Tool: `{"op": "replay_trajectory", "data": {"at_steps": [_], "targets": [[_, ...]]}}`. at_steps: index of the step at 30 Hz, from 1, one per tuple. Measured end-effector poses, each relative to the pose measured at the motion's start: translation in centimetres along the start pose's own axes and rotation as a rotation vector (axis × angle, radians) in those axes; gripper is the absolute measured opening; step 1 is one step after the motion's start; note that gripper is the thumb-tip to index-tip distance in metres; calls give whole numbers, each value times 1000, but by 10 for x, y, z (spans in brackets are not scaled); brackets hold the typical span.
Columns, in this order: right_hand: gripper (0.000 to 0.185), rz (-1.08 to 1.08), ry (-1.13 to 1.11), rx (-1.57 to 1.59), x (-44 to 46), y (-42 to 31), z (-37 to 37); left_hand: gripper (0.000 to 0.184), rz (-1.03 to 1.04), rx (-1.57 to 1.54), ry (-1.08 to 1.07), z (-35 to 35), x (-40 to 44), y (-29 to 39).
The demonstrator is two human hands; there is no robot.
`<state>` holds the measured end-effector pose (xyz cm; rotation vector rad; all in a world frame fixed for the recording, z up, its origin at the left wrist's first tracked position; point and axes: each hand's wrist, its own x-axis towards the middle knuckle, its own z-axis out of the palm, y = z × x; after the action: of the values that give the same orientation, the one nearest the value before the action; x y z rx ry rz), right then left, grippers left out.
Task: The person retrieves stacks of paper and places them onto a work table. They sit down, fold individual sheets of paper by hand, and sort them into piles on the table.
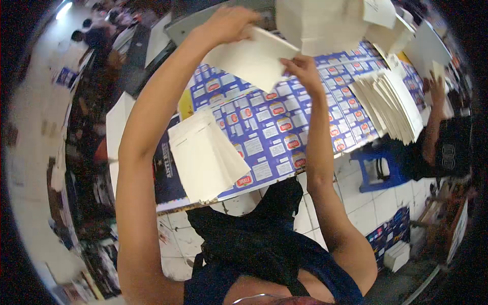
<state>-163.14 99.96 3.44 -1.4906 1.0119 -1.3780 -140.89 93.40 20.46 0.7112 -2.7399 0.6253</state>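
Observation:
A cream paper sheet (254,58), perhaps folded, is held tilted above the far part of the table. My right hand (303,73) pinches its right edge between thumb and fingers. At its far left corner is my left hand (229,25), closed over the edge, with the fingers somewhat blurred by motion. Nearer my body, a stack of cream paper pieces (203,157) lies slightly fanned, with small print on the top one. To the right of my right arm, a thicker fanned stack of cream paper (389,104) lies at the table edge.
A blue printed sheet (264,142) with red labels covers the table. Large cream paper pieces (325,25) stand at the back. On the right, another person's hand (434,86) touches paper, beside a blue stool (381,170). A dark printed board (168,162) lies at left.

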Motion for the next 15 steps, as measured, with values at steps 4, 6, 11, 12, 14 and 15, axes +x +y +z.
{"op": "replay_trajectory", "data": {"at_steps": [4,6,11,12,14,15], "targets": [[31,327,-21,-83,-2,39,-26,51,-19,-83,127,-97,-11,-5],[26,438,-39,-329,9,102,-51,53,-151,-121,67,-147,-58,-5],[43,415,-82,-536,3,72,-45,49,-598,-162,-125,-184,-233,45],[53,547,-34,-792,10,59,-39,60,-695,-82,-244,-165,-292,37],[64,438,105,-788,5,46,-43,73,-871,101,-331,-144,-404,64],[65,326,235,-840,-5,17,-33,79,-1053,95,-430,-151,-438,91]]}}
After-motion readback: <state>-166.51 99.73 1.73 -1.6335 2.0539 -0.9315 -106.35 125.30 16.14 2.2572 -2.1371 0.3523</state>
